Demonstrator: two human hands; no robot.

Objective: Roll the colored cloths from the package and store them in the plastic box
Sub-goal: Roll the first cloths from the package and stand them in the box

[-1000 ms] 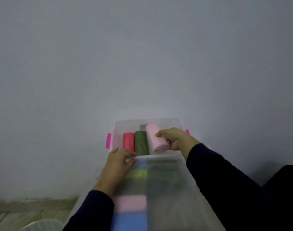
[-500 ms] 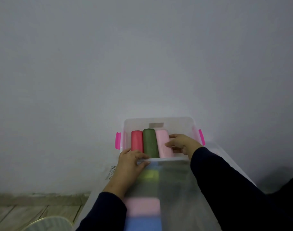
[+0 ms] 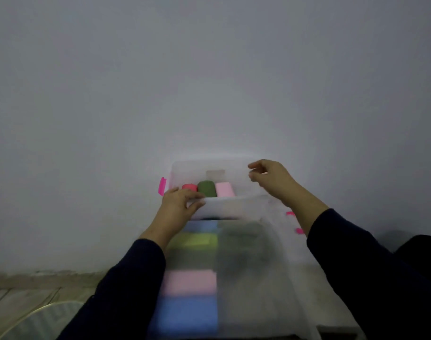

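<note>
Our left hand (image 3: 178,204) grips the near rim of the box (image 3: 234,207), at 12 o'clock from us. Our right hand (image 3: 270,179) hovers loose above it, holding nothing. Inside lie the red roll (image 3: 189,187), green roll (image 3: 206,188) and pink roll (image 3: 224,189), side by side.

We see three rolls (image 3: 207,188) side by side in the box (image 3: 209,168), against its left end. Our left hand (image 3: 178,204) is on the near rim; our right hand (image 3: 274,179) hangs above the right end. The package (image 3: 192,285) lies nearer us.
</note>
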